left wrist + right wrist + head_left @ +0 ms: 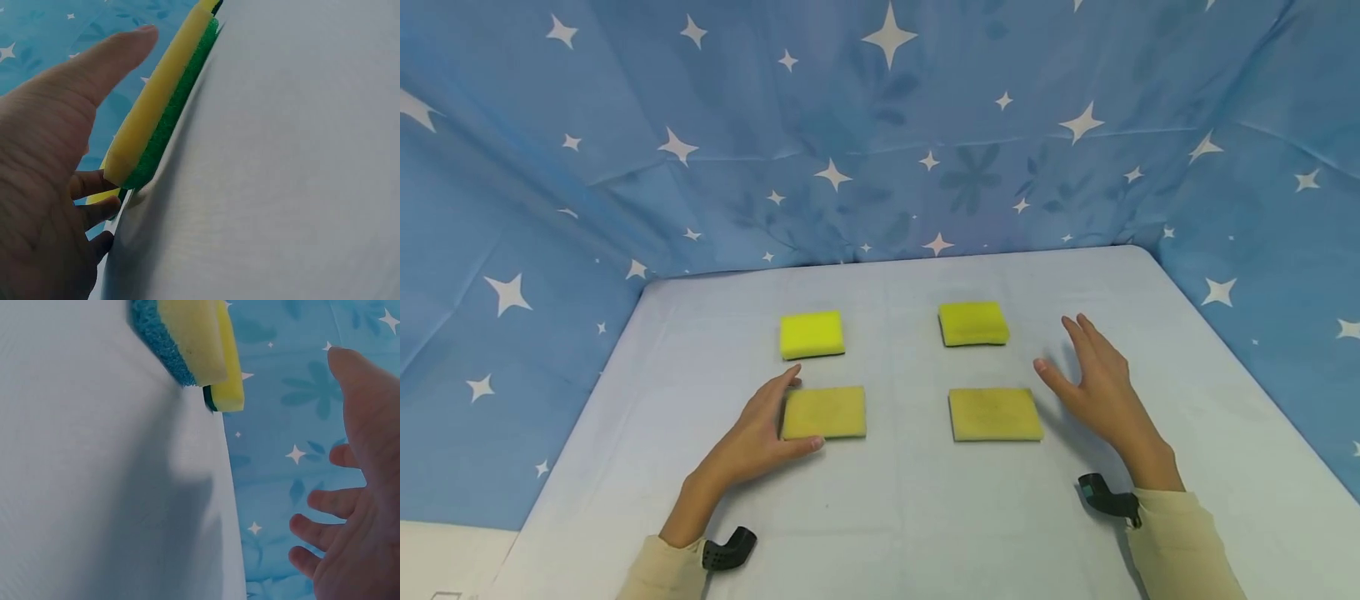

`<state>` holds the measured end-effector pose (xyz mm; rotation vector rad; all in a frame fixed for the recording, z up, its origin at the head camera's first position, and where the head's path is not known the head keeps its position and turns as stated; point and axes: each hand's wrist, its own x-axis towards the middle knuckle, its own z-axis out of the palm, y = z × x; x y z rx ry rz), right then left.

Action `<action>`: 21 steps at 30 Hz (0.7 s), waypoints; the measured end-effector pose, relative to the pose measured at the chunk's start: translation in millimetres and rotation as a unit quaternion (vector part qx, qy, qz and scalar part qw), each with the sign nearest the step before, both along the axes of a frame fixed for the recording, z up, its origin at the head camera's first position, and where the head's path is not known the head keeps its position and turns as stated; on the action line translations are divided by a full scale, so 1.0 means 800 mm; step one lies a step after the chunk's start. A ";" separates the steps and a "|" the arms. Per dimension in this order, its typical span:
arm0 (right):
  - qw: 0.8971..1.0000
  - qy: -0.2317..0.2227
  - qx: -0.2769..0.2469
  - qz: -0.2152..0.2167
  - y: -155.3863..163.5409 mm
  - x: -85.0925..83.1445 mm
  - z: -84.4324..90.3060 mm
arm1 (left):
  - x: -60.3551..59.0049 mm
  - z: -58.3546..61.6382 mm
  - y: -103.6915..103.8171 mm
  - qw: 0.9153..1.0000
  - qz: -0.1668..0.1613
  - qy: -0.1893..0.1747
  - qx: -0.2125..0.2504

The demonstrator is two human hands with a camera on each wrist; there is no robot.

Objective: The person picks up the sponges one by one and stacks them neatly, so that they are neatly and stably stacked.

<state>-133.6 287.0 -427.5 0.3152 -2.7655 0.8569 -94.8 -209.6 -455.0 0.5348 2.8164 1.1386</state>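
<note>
My left hand [756, 442] is spread around the left end of the near left sponge [825, 412], thumb along its near edge and fingers by its far left corner. This sponge lies flat, yellow face up; its green scouring layer [181, 103] shows underneath in the left wrist view. To the right, my right hand [1101, 392] hovers with fingers extended and nothing in it. Nearest to it is the near right sponge [996, 415], yellow over a blue scouring layer [159, 340]. Behind lie two brighter yellow sponges, one far left [812, 335], one far right [973, 323].
The four-sided table [910, 508] has a white cover. A blue curtain [880, 125] with white stars hangs along its back and both sides. Small black devices sit at the left wrist [730, 550] and the right wrist [1108, 500].
</note>
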 end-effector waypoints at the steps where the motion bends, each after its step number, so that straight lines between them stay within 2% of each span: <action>1: 1.000 -0.003 -0.004 0.002 -0.001 0.001 0.000 | 0.000 -0.002 0.000 1.000 0.000 0.001 0.003; 9: 0.998 -0.047 -0.041 0.014 -0.006 0.005 0.003 | 0.000 -0.014 -0.005 1.000 0.003 0.002 0.018; 14: 0.996 -0.060 -0.059 0.022 -0.007 0.009 0.004 | 0.001 -0.014 -0.010 1.000 0.003 -0.011 0.019; 21: 0.990 -0.104 -0.091 0.029 -0.005 0.015 0.007 | 0.001 -0.011 -0.013 0.999 0.004 -0.038 0.034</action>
